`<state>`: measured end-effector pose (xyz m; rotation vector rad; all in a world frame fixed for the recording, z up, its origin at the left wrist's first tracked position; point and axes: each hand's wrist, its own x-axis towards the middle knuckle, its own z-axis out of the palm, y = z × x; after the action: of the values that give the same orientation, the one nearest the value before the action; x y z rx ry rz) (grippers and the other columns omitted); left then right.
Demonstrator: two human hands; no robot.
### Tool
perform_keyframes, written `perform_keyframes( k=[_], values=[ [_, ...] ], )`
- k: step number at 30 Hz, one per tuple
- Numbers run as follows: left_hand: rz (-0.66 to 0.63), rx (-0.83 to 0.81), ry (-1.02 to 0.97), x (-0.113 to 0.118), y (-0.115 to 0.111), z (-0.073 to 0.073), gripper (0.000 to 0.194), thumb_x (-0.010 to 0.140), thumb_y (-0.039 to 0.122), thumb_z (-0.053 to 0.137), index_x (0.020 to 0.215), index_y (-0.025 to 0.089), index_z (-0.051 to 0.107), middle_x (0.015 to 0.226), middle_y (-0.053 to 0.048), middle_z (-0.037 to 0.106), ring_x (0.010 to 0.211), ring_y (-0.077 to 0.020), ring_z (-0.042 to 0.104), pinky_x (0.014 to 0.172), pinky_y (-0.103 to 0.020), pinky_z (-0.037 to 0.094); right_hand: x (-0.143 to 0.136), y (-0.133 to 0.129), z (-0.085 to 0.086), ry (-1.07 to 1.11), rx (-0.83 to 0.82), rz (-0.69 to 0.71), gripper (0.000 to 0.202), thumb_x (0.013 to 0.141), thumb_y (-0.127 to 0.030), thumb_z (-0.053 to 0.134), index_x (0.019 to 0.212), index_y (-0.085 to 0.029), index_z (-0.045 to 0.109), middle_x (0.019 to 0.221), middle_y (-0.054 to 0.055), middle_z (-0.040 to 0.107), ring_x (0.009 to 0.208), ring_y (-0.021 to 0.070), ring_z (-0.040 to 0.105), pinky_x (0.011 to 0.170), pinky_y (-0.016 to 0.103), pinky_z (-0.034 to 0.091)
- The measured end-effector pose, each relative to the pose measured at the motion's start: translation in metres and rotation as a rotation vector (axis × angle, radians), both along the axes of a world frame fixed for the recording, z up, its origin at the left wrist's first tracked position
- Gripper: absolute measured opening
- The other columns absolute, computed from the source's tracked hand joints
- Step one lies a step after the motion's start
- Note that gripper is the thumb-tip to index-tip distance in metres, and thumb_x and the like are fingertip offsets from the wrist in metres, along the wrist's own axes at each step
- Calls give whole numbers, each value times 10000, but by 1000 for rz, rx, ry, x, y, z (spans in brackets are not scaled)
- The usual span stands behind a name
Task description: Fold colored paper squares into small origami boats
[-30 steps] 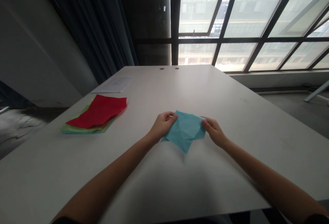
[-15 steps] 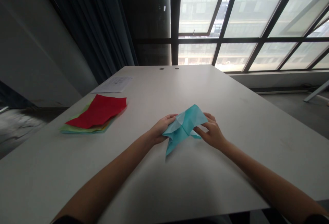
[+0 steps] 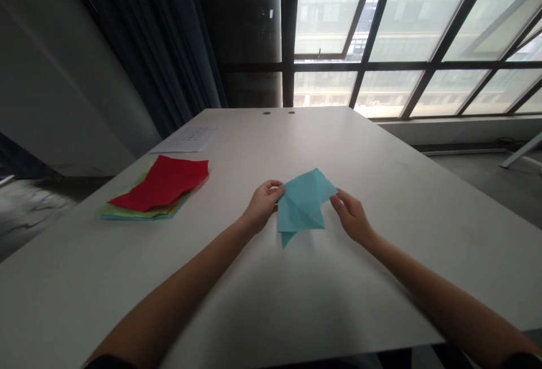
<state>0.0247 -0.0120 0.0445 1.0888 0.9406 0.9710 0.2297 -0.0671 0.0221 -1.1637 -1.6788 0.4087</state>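
Note:
A light-blue sheet of folded paper (image 3: 301, 202) is held up over the white table, with crease lines across it and a pointed flap hanging below its lower left edge. My left hand (image 3: 263, 204) pinches its left side, thumb on the front and fingers partly behind. At the right corner of the paper, my right hand (image 3: 350, 216) grips the tip between thumb and fingers. Part of the paper's back is hidden from me.
On the left of the white table (image 3: 237, 312) lies a stack of coloured paper, a red sheet (image 3: 165, 182) on top of green and other sheets. Behind it is a printed white page (image 3: 186, 139). A dark curtain (image 3: 152, 35) hangs at the left; windows stand beyond.
The blue paper has turned and opened out, so a broader, flatter face shows. My left hand has shifted up its left edge, and my right hand now holds the right corner.

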Motion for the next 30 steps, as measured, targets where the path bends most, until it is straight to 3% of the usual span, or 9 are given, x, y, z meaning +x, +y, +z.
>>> perform_keyframes(
  k=[3, 6, 9, 14, 18, 21, 24, 26, 30],
  values=[
    [71, 410, 199, -6, -1, 11, 227, 694, 339, 630, 822, 161, 569, 607, 34, 540, 555, -78, 518, 499, -166, 393, 3, 5, -3, 134, 32, -106, 326, 869, -378, 381, 1130, -217, 492, 1015, 69, 608, 891, 185, 565, 746, 333, 459],
    [59, 673, 415, -10, -9, 22, 202, 745, 332, 576, 875, 182, 614, 727, -3, 621, 710, -125, 586, 631, -201, 442, 4, 4, -1, 64, 85, -167, 360, 842, -375, 436, 1170, -228, 461, 1126, 93, 555, 963, 203, 532, 771, 363, 452],
    [-41, 810, 551, -8, -19, 26, 196, 786, 316, 527, 922, 214, 625, 804, -5, 662, 761, -140, 611, 694, -218, 455, 2, 0, 4, -97, 154, -156, 365, 769, -362, 561, 1108, -230, 521, 1099, 82, 576, 1000, 224, 511, 823, 391, 429],
    [-143, 878, 616, -4, -24, 24, 277, 797, 314, 521, 1051, 229, 588, 827, -2, 683, 721, -137, 626, 670, -215, 464, -5, -5, 9, -248, 183, -70, 87, 760, -300, 591, 799, -232, 627, 763, 31, 655, 784, 197, 569, 766, 383, 438],
    [-202, 1024, 624, -7, -24, 25, 204, 818, 290, 497, 953, 214, 630, 859, -20, 683, 744, -135, 628, 679, -213, 469, -3, -6, 8, -282, 252, -83, 75, 750, -289, 599, 782, -232, 636, 1062, 70, 596, 907, 213, 536, 767, 388, 443],
    [-265, 1316, 642, -10, -24, 26, 197, 838, 234, 472, 957, 212, 627, 949, -48, 672, 872, -150, 609, 767, -247, 460, 3, -3, 5, -406, 352, -101, 30, 731, -267, 617, 734, -242, 632, 1189, 44, 541, 965, 225, 493, 786, 391, 422],
    [-178, 1615, 780, -11, -21, 19, 181, 831, 200, 484, 941, 230, 624, 1023, -58, 649, 946, -181, 569, 797, -316, 442, 11, 0, 0, -594, 487, -100, 24, 742, -224, 611, 733, -245, 618, 1000, 0, 652, 913, 204, 492, 799, 369, 372],
    [-60, 1705, 897, -12, -18, 8, 180, 832, 179, 477, 939, 226, 614, 1001, -62, 648, 854, -170, 583, 729, -315, 453, 13, 2, -3, -692, 555, -130, 33, 753, -220, 607, 777, -241, 615, 918, -11, 674, 886, 192, 495, 795, 358, 338],
    [28, 1543, 994, -11, -7, -20, 177, 842, 152, 429, 910, 180, 590, 992, -64, 631, 702, -123, 596, 607, -247, 471, 12, 1, -3, -768, 552, -81, 132, 751, -327, 611, 851, -241, 609, 953, 9, 658, 925, 205, 489, 831, 372, 306]
  ],
)
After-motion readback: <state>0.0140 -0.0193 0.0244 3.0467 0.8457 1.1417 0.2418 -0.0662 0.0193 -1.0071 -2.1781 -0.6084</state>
